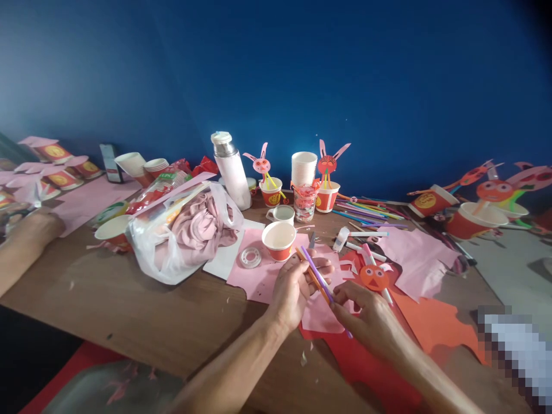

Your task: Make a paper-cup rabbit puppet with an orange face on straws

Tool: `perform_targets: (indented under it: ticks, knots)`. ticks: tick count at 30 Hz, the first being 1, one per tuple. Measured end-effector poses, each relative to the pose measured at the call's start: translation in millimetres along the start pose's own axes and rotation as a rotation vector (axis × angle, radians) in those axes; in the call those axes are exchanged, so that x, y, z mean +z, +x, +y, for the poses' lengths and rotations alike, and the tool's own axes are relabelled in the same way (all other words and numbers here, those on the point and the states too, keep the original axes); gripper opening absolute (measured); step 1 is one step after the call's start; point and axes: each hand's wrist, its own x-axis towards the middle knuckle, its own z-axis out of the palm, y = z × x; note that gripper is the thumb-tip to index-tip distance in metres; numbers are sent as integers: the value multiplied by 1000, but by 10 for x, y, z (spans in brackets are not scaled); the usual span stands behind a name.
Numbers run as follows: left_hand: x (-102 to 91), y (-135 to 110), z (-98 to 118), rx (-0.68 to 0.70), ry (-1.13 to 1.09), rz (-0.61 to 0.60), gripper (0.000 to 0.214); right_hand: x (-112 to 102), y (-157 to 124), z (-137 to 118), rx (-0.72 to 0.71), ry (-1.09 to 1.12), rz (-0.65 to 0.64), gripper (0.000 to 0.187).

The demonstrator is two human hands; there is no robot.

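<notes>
Two thin sticks, one purple (318, 268) and one orange (311, 275), lie side by side, slanting between my hands. My left hand (293, 293) pinches them near the upper end, palm turned up and outer fingers loosely curled. Lower down, my right hand (360, 305) grips them between thumb and fingers. Just behind the left hand stands a red and white paper cup (279, 241) on pink paper (248, 282). A roll of clear tape (250, 257) lies left of the cup. Right of my hands rests an orange paper face (374, 278) with pink ears.
Several loose coloured sticks (371, 211) lie behind. Two cups with rabbit figures (271, 194) and a white flask (233, 175) stand near the blue wall. A plastic bag (161, 259) with pink cloth sits left. Another person's hand (38, 227) works at far left.
</notes>
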Motion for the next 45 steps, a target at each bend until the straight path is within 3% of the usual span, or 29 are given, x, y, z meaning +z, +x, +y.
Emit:
perform_targets:
  ticks: [14, 27, 35, 45]
  knots:
    - [-25, 19, -8, -14, 191, 23, 11, 1, 22, 31, 46, 42, -23, 15]
    - [0, 6, 6, -9, 128, 41, 10, 4, 40, 52, 130, 324, -227, 21]
    - [-7, 1, -9, -18, 95, 40, 12, -10, -20, -56, 123, 200, -122, 18]
    - [21, -8, 7, -29, 18, -35, 17, 8, -16, -22, 135, 224, -122, 21]
